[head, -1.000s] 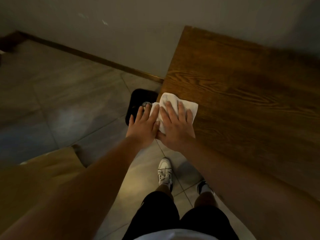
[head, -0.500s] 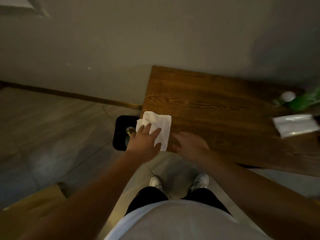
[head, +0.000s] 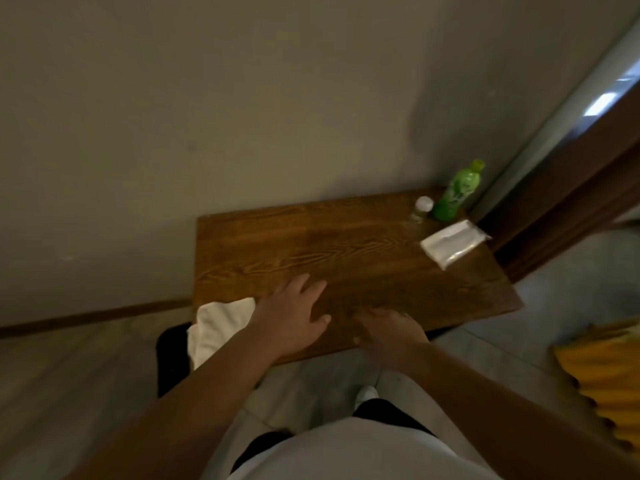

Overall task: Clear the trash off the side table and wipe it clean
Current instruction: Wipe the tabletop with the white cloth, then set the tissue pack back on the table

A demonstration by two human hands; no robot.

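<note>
The wooden side table (head: 346, 247) stands against the wall. A white cloth (head: 218, 323) lies over its front left corner and hangs off the edge above a black bin (head: 169, 362). My left hand (head: 294, 317) rests flat on the tabletop just right of the cloth, fingers spread, holding nothing. Beside it at the table's front edge is my right hand (head: 391, 334), fingers loosely curled and empty. At the back right of the table stand a green bottle (head: 457, 192) and a small white-capped bottle (head: 423, 207), with a white tissue pack (head: 453, 242) in front of them.
A grey wall runs behind the table. A dark wooden door frame (head: 571, 188) rises at the right. Something orange and ribbed (head: 602, 372) lies on the tiled floor at the right. My white shoe (head: 367, 393) is below the table's front edge.
My view has swung right and up, bringing the bottles and tissue pack fully into view. My left hand has slid right off the cloth onto bare wood. The cloth stays at the left corner.
</note>
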